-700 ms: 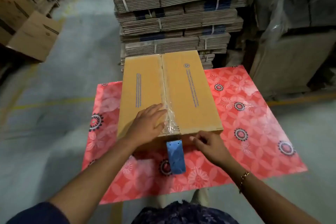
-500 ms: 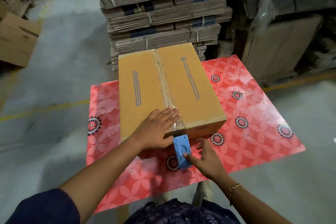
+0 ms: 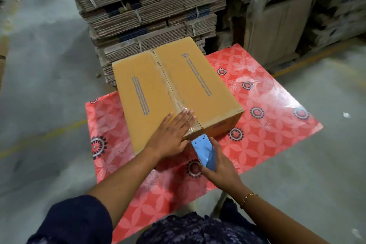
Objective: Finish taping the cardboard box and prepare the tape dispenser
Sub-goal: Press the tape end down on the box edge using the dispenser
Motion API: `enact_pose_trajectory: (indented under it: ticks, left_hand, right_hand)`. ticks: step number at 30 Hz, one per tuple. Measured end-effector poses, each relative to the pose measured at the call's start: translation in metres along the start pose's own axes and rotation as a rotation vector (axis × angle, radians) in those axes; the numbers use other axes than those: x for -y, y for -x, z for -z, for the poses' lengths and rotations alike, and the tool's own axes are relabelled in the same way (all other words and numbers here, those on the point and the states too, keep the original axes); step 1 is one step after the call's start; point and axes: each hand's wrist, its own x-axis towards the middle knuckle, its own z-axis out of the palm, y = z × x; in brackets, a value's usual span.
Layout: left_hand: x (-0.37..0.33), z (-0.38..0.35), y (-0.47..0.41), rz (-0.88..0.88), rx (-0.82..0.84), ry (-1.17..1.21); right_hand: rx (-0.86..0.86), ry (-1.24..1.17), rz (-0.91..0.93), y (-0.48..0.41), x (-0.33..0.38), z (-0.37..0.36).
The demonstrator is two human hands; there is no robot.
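A closed cardboard box (image 3: 194, 87) lies on a red flowered table (image 3: 273, 113), with clear tape running along its middle seam. My left hand (image 3: 170, 134) lies flat, fingers spread, on the box's near edge over the tape end. Just below the box's near side, my right hand (image 3: 219, 164) grips a blue tape dispenser (image 3: 205, 149). Its toothed blade points up at the box's front face, where the tape comes over the edge.
A tall stack of strapped flat cardboard sheets (image 3: 150, 10) stands right behind the table. More cartons wrapped in plastic (image 3: 293, 14) stand at the right. Grey concrete floor (image 3: 43, 77) with a yellow line lies to the left.
My right hand has closed around the blue dispenser and tilted it up toward the box's front face. My left hand slid right along the near edge onto the tape. The head camera shifted.
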Motion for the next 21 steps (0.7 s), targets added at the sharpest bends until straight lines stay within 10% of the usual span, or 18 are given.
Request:
enact_pose_trajectory:
  ticks: [21]
  left_hand:
    - [0.001, -0.006, -0.001, 0.021, -0.034, 0.037]
  right_hand:
    - [-0.088, 0.210, -0.123, 0.036, 0.047, 0.024]
